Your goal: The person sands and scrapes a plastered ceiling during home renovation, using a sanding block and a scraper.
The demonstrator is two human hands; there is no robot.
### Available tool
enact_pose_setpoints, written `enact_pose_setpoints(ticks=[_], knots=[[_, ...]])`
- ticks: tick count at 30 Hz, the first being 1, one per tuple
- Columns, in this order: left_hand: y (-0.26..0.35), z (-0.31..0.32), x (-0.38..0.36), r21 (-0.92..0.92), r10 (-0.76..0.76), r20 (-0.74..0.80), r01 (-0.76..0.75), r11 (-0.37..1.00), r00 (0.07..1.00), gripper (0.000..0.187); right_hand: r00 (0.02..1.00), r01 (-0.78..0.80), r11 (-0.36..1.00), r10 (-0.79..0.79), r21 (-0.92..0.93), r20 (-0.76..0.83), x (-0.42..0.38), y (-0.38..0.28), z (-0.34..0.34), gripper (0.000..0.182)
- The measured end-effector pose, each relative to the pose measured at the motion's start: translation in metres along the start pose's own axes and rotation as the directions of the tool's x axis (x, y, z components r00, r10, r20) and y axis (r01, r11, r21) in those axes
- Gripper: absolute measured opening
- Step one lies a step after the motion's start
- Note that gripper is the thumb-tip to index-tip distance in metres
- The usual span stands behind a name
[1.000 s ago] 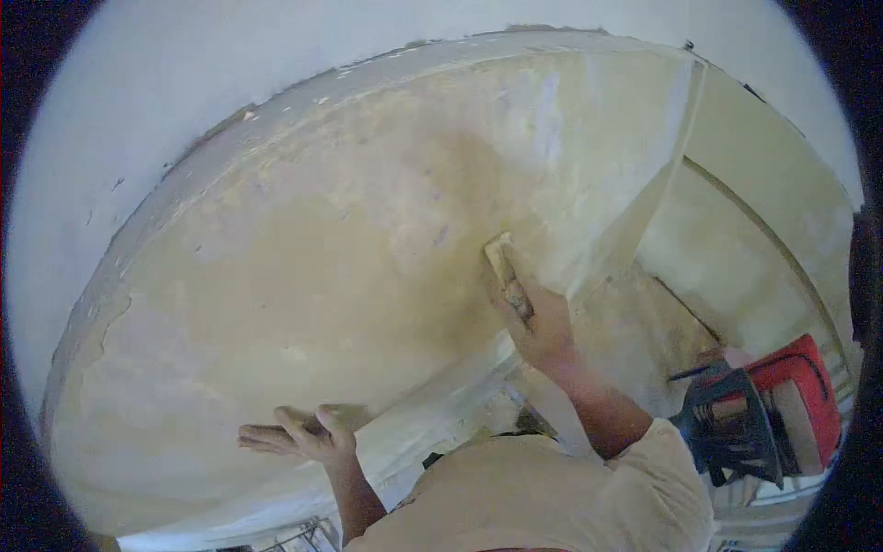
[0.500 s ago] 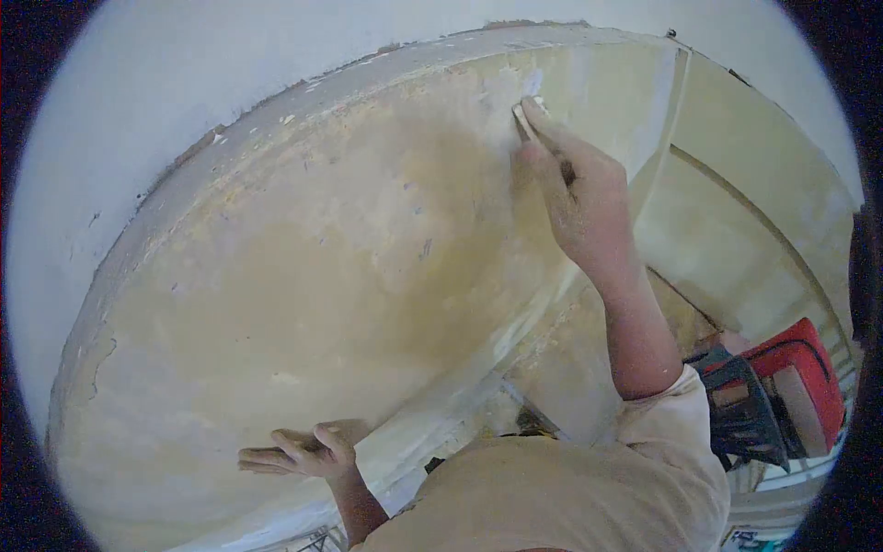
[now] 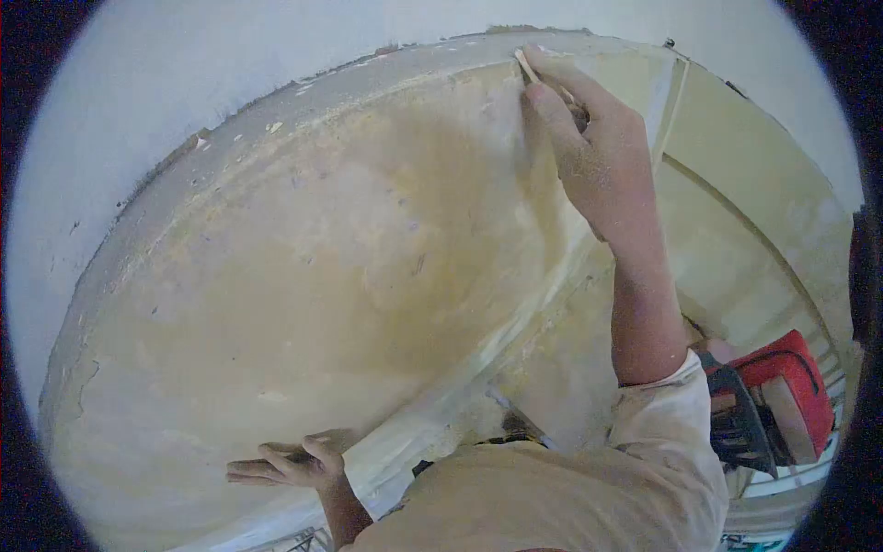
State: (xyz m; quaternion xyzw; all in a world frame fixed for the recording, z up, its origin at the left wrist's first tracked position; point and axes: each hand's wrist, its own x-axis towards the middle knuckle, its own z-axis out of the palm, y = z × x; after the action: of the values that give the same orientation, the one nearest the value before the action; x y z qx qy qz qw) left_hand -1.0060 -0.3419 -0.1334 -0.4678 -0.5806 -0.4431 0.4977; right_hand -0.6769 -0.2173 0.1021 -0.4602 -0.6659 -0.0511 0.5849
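Observation:
My right hand (image 3: 598, 129) is raised to the upper part of the curved, patchy wall (image 3: 322, 258), fingers closed round a sheet of sandpaper (image 3: 525, 64). Only a thin pale edge of the sandpaper shows between thumb and fingers; the rest is hidden. It is held against the wall just below the grey rim band (image 3: 405, 69). Lower down on the left, my left hand (image 3: 299, 463) holds nothing, with its fingers apart and stretched out over the wall's lower part. Dust coats both hands.
To the right stand a red chair (image 3: 805, 377) and a dark plastic chair (image 3: 736, 414), close by my right elbow. A ledge (image 3: 497, 354) runs along the wall's lower edge. Panels with a curved groove (image 3: 754, 212) continue on the right.
My right hand has moved up the wall with the sandpaper, nearer the grey rim. My left hand keeps nearly the same place and pose. The view has shifted slightly.

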Motion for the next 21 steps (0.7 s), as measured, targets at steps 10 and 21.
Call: enact_pose_setpoints(ticks=[10, 21], knots=[[-0.004, 0.001, -0.004, 0.021, -0.027, 0.018, 0.026, 0.999, 0.999, 0.058, 0.999, -0.007, 1.000, 0.008, 0.017, -0.048, -0.008, -0.009, 0.018, 0.028], [-0.005, -0.004, 0.001, 0.050, -0.080, 0.025, 0.079, 0.996, 0.996, 0.059, 0.996, -0.081, 0.997, 0.081, -0.002, -0.031, -0.055, 0.018, 0.028, 0.028]])
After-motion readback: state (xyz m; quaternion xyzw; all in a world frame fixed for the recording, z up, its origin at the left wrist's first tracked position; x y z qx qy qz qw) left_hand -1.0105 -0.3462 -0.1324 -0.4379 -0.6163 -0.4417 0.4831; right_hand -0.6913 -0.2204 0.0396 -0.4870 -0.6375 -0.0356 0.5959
